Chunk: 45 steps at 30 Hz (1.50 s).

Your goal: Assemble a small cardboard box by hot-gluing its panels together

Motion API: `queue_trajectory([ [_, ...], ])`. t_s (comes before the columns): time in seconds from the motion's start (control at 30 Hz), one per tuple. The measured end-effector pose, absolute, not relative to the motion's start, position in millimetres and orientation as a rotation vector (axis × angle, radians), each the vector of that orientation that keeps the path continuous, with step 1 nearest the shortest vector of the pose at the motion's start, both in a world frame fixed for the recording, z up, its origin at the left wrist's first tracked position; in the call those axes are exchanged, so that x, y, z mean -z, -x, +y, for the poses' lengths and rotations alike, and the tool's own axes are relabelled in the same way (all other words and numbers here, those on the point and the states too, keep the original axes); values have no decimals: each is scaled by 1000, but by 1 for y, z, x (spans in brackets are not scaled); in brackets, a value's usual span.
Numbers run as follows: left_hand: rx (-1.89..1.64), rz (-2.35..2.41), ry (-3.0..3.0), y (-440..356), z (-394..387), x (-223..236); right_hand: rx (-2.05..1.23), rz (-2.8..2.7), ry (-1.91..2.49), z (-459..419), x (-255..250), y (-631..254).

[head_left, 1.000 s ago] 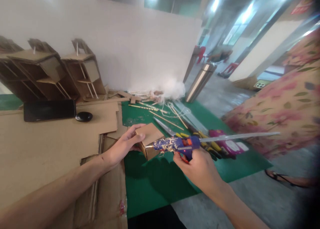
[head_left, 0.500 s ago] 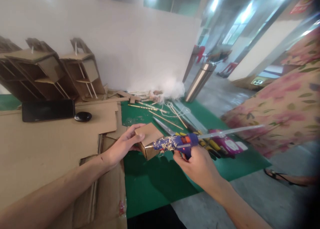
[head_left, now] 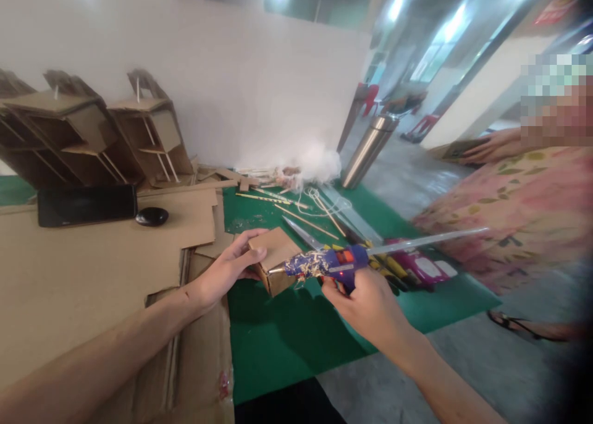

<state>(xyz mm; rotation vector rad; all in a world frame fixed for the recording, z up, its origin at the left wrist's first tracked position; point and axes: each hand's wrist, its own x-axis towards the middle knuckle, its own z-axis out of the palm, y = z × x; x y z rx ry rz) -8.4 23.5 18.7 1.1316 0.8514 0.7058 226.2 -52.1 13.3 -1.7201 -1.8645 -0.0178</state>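
— What sort of place is shown?
— A makeshift craft workspace laid out on a hall floor: a green mat [head_left: 287, 343] is spread over concrete, cardboard sheets [head_left: 92, 269] are stacked, and cardboard models [head_left: 92, 133] are lined against a white board [head_left: 241, 84].
— And beyond it?
— A corridor with ceiling lights [head_left: 398, 4] and red chairs [head_left: 370, 99] is seen

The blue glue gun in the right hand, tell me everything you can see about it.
The blue plastic glue gun has an orange patch on its side, dried glue strings smeared over the barrel, and a metal nozzle touching the small brown cardboard box. A long clear glue stick juts from its back. The right hand grips its handle, holding it roughly level over the green mat.
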Motion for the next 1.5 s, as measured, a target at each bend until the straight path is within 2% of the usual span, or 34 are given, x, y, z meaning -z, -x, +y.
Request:
queue_trajectory([
  [1.5, -704, 873, -1119, 7, 23, -22, -14, -1797, 1790, -51, -18, -236],
])
